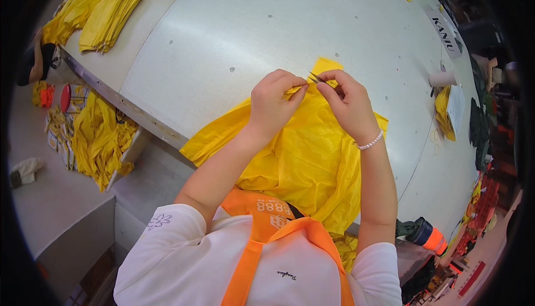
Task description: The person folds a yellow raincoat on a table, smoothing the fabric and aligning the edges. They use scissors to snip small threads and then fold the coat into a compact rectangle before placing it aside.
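A thin yellow garment (301,155) lies crumpled over the table's near edge in front of me, with part of it hanging toward my lap. My left hand (277,98) is closed in a pinch on a bit of the yellow garment. Close beside it, my right hand (348,104) grips small dark thread snips (316,78), whose pointed blades stick out toward the left fingertips. The two hands nearly meet above the cloth. Whether a thread lies between the blades is too small to tell.
The pale table (223,33) stretches away ahead. Folded yellow pieces (111,19) are stacked at the far left, and a yellow heap (103,136) hangs below on the left. At the right are a thread cone (442,79) and a yellow packet (444,111). Another person's arm (37,58) shows far left.
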### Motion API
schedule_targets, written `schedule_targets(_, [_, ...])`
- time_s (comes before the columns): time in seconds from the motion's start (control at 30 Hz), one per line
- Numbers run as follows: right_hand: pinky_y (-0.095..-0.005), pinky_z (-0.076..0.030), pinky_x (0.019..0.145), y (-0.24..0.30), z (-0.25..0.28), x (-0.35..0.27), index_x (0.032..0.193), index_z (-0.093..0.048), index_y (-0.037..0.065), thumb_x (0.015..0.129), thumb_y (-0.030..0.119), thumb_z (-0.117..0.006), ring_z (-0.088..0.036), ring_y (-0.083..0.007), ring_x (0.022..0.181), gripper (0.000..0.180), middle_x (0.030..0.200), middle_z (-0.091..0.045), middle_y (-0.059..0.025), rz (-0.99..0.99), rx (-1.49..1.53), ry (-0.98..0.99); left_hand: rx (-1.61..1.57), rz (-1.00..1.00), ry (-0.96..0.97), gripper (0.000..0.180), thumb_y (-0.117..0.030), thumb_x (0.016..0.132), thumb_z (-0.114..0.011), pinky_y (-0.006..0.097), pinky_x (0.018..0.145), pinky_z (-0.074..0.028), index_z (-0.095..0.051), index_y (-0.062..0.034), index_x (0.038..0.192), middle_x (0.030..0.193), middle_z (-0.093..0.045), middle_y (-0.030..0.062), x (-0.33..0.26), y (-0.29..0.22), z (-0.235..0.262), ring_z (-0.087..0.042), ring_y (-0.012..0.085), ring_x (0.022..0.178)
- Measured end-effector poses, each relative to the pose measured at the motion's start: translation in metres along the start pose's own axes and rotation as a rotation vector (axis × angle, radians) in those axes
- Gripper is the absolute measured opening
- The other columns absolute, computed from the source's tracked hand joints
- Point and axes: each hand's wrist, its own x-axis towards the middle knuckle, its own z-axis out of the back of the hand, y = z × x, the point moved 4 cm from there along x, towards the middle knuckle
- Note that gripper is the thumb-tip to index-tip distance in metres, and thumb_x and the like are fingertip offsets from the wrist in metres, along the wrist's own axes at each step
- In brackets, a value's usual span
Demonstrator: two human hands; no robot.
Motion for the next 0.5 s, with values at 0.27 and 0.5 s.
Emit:
schedule_targets(0.27, [-0.0230, -0.044, 0.061, -0.0100, 0.0091, -0.0112, 0.094, -0.060, -0.001, 0.085, 0.013, -0.062, -0.052, -0.0111, 0.064, 0.017, 0.083, -0.060, -0.0054, -0.061, 0.018, 0.081, 0.078, -0.176, -0.052, 0.016, 0.002, 0.065, -0.073, 0.030, 0.060, -0.049, -0.064, -0.0043, 0.077, 0.075, -0.063, 0.0073, -0.0060, -0.0059, 0.0009, -0.060, 0.0222, 0.070])
schedule_targets(0.5, [-0.0243, -0.045, 0.061, -0.0026, 0.0063, -0.0090, 0.089, -0.060, -0.002, 0.084, 0.011, -0.062, -0.053, -0.0135, 0.065, 0.015, 0.085, -0.059, -0.0068, 0.018, -0.030, 0.076, 0.091, -0.221, -0.066, 0.017, 0.003, 0.064, -0.073, 0.030, 0.060, -0.049, -0.064, -0.0048, 0.077, 0.075, -0.062, 0.0070, -0.0067, -0.0051, 0.0010, -0.060, 0.0223, 0.070])
